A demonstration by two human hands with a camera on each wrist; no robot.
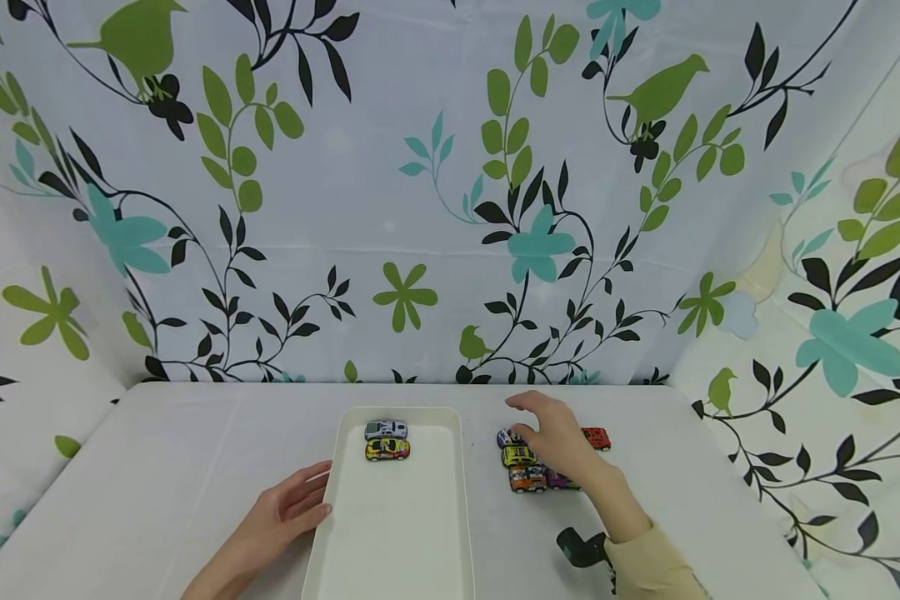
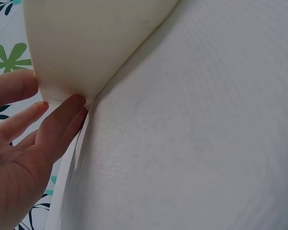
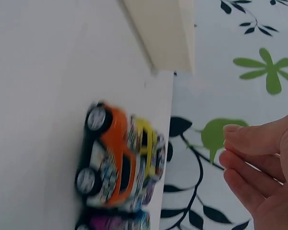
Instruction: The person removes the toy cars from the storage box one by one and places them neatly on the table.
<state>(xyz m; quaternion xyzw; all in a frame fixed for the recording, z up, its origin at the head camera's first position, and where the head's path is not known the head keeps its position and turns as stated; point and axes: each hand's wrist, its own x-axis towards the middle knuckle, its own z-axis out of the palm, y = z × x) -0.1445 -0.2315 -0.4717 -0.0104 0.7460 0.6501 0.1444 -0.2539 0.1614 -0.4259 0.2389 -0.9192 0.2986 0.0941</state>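
Note:
My left hand [image 1: 281, 508] rests with its fingers against the left wall of a cream tray [image 1: 390, 533]; the left wrist view shows those fingertips touching the tray's corner. Inside the tray, near its far end, a silver toy car [image 1: 386, 429] and a yellow toy car [image 1: 387, 451] sit side by side. Over a cluster of toy cars right of the tray hovers my right hand [image 1: 562, 437], fingers loosely bent and holding nothing. Under it are an orange toy car [image 3: 116, 158], a yellow-green one [image 1: 518, 456], a purple one [image 1: 562, 481] and a whitish one [image 1: 506, 437], partly covered.
A red toy car [image 1: 597, 438] lies just right of the right hand. The white table [image 1: 172, 467] ends at a patterned cloth backdrop [image 1: 330, 208], with more cloth at both sides. A black device [image 1: 581, 548] is at the right wrist.

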